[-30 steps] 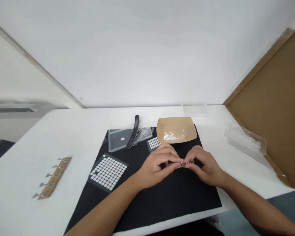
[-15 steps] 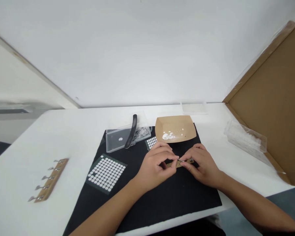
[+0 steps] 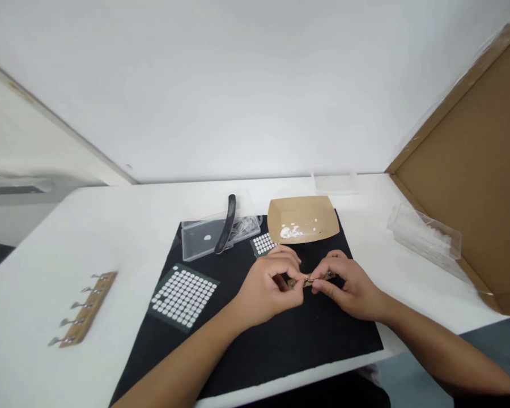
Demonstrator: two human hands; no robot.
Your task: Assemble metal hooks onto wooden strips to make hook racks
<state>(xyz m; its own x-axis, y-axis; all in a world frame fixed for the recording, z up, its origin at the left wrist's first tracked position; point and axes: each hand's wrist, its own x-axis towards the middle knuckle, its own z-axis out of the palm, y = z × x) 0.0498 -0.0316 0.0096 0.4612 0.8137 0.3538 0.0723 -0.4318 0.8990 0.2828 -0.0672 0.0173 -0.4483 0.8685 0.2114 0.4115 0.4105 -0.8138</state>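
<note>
Over the black mat (image 3: 297, 351), my left hand (image 3: 272, 286) and my right hand (image 3: 351, 286) meet, each closed in a thumb-and-finger pinch. Between the fingertips is a small metal piece (image 3: 309, 280), too small to make out fully. It sits right at a narrow wooden strip (image 3: 331, 276), mostly hidden by my fingers, with metal bits near its ends. On the white table at far left lies another wooden strip (image 3: 89, 311) with several metal clips sticking out to its left.
Sheets of white dots (image 3: 185, 297) (image 3: 263, 243) lie on the mat. A clear case (image 3: 195, 246) holds thin clear pieces, with a black curved handle (image 3: 226, 224) across it. Behind my hands is a cardboard tray (image 3: 304, 212) with white bits. Clear boxes (image 3: 425, 232) and cardboard (image 3: 471, 170) stand right.
My fingertips have come down slightly with the metal piece, closer onto the wooden strip. The camera view has shifted a little; the other things stay in place.
</note>
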